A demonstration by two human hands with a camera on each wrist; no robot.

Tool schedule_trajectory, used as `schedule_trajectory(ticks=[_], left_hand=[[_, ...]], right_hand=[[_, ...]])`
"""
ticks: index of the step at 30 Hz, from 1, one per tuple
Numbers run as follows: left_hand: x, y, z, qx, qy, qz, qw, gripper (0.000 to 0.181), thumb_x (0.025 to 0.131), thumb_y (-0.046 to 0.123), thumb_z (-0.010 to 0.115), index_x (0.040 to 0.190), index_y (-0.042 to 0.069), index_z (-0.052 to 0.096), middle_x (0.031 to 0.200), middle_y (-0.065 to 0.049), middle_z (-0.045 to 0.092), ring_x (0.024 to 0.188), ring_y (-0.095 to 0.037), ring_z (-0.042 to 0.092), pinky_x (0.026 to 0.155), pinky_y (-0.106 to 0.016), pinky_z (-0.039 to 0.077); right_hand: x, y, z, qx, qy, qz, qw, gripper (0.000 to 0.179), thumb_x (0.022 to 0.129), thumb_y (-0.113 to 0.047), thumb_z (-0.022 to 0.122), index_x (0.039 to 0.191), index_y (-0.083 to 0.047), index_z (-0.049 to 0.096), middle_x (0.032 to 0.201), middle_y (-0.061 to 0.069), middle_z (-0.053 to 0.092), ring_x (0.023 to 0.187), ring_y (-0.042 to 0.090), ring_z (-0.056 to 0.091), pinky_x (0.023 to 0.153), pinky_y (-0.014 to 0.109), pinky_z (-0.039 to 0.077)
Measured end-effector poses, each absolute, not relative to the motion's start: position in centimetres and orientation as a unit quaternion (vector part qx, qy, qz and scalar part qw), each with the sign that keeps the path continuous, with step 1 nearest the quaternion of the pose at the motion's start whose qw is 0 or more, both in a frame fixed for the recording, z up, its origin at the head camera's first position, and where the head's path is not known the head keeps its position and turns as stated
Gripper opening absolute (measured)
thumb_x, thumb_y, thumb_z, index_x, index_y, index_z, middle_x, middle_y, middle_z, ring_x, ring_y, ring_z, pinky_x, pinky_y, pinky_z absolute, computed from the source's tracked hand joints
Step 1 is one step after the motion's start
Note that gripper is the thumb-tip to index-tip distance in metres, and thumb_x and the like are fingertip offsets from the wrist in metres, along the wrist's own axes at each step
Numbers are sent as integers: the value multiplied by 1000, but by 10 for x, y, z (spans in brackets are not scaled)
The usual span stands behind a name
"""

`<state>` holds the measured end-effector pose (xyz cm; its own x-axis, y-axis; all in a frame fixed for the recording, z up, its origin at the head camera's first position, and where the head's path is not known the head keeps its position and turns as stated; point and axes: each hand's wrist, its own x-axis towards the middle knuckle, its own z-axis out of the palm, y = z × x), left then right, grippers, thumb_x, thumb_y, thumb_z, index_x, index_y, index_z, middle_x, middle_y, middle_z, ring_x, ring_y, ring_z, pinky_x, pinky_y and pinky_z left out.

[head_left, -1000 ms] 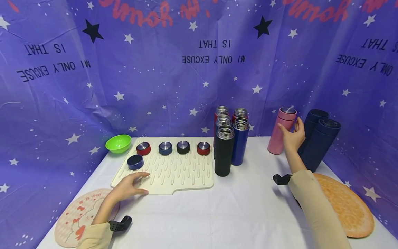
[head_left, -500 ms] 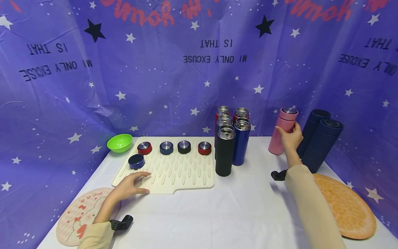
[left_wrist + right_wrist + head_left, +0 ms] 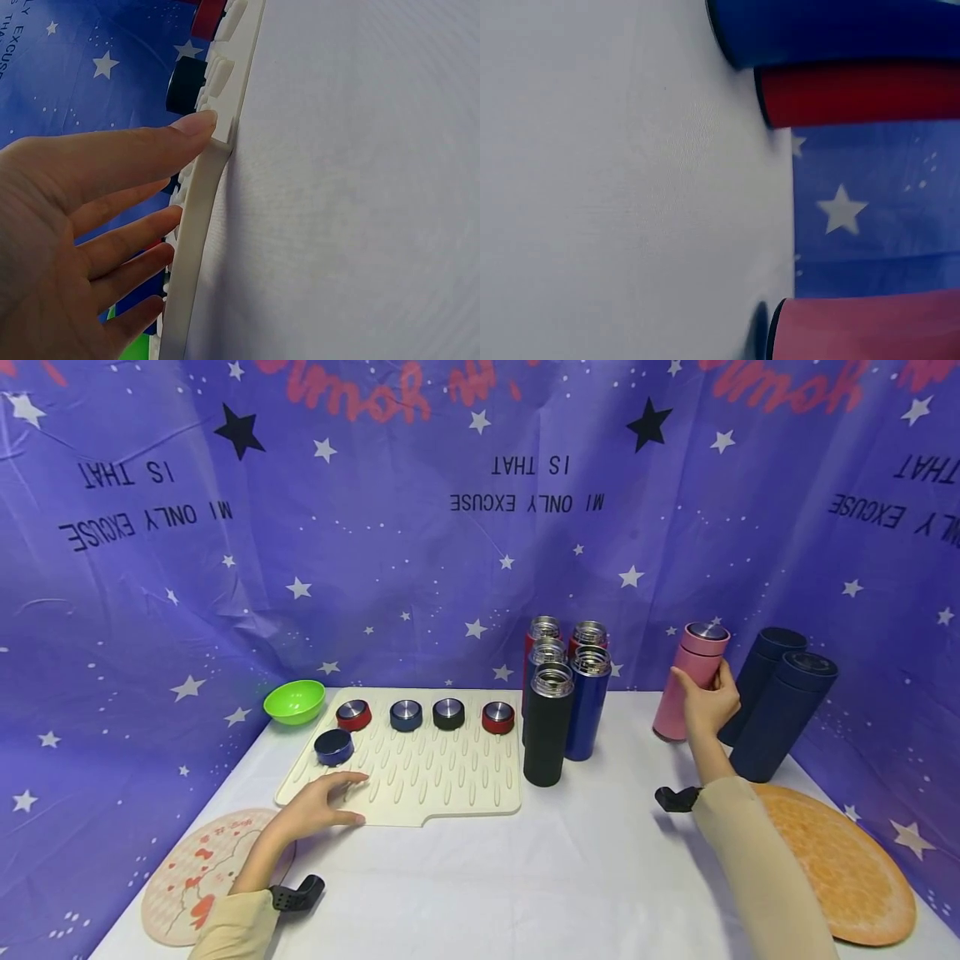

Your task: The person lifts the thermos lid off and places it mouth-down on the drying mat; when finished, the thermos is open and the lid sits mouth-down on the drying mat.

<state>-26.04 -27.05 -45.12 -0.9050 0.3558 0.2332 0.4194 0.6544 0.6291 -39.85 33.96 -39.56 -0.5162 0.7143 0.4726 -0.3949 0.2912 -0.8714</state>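
In the head view my right hand point(image 3: 711, 700) grips a pink thermos bottle point(image 3: 686, 689), thumb on its near left side and fingers round its right. The bottle has a silver-topped lid and leans slightly. Its base point(image 3: 870, 330) shows at the bottom of the right wrist view, where my hand is out of sight. My left hand point(image 3: 315, 806) hovers at the front left of a cream draining mat point(image 3: 442, 785), fingers apart and holding nothing. In the left wrist view its thumb and fingertips lie along the mat's edge point(image 3: 196, 217). A blue lid point(image 3: 333, 747) is the nearest lid.
Several lids, including a red lid point(image 3: 498, 717) and a black lid point(image 3: 448, 713), sit on the mat. Lidless bottles, a black bottle point(image 3: 547, 727) in front, cluster beside it. Two navy bottles point(image 3: 783, 718) stand far right. A green bowl point(image 3: 295, 702) and an orange round mat point(image 3: 840, 868) flank the area.
My right fingers have closed round the pink thermos bottle, and it has shifted slightly toward me. The left hand keeps its pose; the whole head view has drifted a little.
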Motion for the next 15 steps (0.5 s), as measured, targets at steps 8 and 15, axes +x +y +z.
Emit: schedule_trajectory(ticks=[8,15], left_hand=[[-260,-270,-450,-211,-909,-358,35,63,72,19,85,125,-2,59,129,-22,57,125,-45,45,104,-56,36],[-260,-270,-449,-213,-910,-355,33,63,72,19,85,126,-2,59,129,-22,57,125,-45,45,104,-57,35]], right_hand=[[-366,322,-376,-73,-655,601,452,70,66,-19,91,130,-20,63,123,7,65,100,8,64,87,20,52],[-329,308,-366,-41,-705,585,399,74,71,-21,88,137,-20,55,129,10,61,106,11,63,89,21,51]])
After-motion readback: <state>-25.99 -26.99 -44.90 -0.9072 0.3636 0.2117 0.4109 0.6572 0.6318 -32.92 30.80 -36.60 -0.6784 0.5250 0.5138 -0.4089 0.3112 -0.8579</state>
